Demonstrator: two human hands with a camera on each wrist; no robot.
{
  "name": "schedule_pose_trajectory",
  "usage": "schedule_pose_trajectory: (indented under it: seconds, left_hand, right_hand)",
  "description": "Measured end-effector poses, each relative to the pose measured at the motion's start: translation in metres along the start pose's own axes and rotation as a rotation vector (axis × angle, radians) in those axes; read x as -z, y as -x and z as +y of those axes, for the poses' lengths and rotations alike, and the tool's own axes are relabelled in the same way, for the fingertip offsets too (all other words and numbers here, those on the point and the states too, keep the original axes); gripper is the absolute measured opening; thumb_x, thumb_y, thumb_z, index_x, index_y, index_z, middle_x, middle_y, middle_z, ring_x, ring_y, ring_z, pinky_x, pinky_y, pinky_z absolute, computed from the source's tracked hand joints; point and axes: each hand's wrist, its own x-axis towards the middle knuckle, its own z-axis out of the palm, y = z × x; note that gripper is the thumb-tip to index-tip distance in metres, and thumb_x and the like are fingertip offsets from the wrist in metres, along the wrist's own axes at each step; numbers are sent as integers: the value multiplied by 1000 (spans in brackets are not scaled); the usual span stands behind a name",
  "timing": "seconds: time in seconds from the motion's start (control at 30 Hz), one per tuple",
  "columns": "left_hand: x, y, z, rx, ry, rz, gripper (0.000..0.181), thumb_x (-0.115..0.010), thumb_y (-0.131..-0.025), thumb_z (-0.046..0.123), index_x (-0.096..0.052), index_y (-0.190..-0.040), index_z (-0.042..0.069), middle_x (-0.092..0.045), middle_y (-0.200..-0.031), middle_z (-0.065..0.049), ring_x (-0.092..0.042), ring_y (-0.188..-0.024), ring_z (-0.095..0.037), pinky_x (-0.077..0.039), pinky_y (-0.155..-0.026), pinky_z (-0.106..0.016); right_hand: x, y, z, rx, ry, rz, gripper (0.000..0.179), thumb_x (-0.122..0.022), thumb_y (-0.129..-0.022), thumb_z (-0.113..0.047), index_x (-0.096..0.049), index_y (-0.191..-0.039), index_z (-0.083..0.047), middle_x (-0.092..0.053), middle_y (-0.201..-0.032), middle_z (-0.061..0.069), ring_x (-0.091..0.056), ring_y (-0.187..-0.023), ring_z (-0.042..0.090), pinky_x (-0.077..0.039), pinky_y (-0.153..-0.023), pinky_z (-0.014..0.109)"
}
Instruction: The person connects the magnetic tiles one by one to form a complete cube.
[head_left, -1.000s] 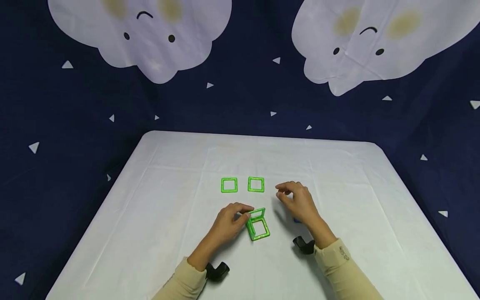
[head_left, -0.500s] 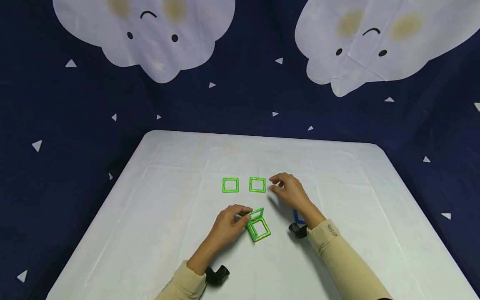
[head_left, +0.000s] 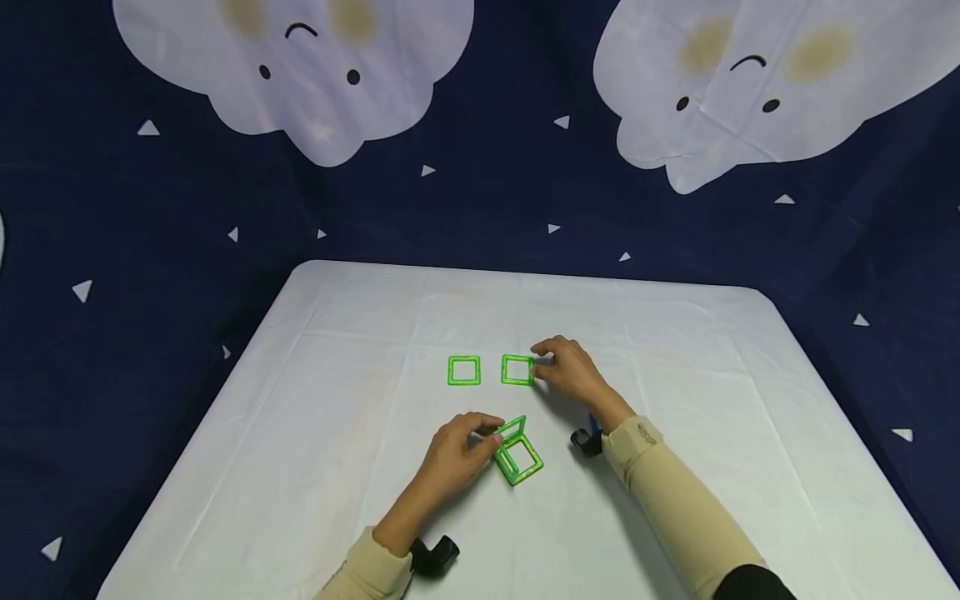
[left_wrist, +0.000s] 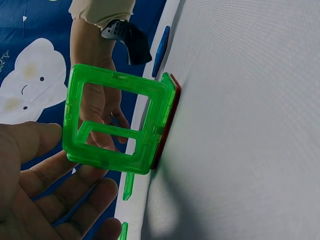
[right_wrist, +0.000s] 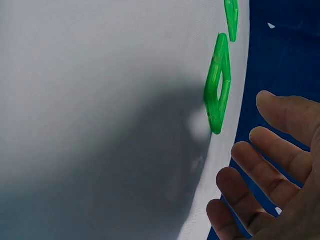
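Note:
My left hand (head_left: pixel 453 454) pinches a small build of green magnetic tiles (head_left: pixel 528 475) between thumb and fingers. In the left wrist view, square green tiles (left_wrist: pixel 115 79) stand upright on a flat one, and a thin red edge (left_wrist: pixel 167 125) shows along the underside. My right hand (head_left: pixel 573 372) hovers with loosely bent fingers at the right side of a single green square tile (head_left: pixel 517 382). From the right wrist, a gap shows between those fingers and the tile (right_wrist: pixel 214 105) lying on the table.
Another green square tile (head_left: pixel 464 382) lies flat to the left. A blue tile (head_left: pixel 595 423) is partly hidden by the right forearm. Black wrist cameras (head_left: pixel 435 557) hang under both sleeves. The white table (head_left: pixel 337 400) ends at a dark blue cloth backdrop (head_left: pixel 480 208).
My right hand has moved left and away from me, up to the right-hand green tile. My left hand stays in place with the tile build, which has turned slightly.

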Motion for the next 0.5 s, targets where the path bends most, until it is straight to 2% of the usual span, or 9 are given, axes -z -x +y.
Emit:
schedule_pose_trajectory:
  seconds: [0.3, 0.5]
  left_hand:
    - [2, 5, 2, 1, 6, 4, 25, -63, -89, 22, -68, -112, 13, -70, -99, -5, -61, -95, -17, -45, -79, -31]
    - [3, 7, 2, -1, -6, 14, 24, -63, -89, 21, -68, -111, 14, -70, -98, -2, -61, -94, -18, -45, -77, -29]
  right_hand:
    - [-3, -9, 0, 14, 40, -40, 41, -70, -81, -19, -64, -121, -9, -63, -118, 10, -52, -91, 23, -41, -75, 34]
    - [-6, -13, 2, 22, 95, -55, 40, -71, -80, -19, -65, -119, -9, -63, -119, 11, -49, -95, 25, -40, -79, 37]
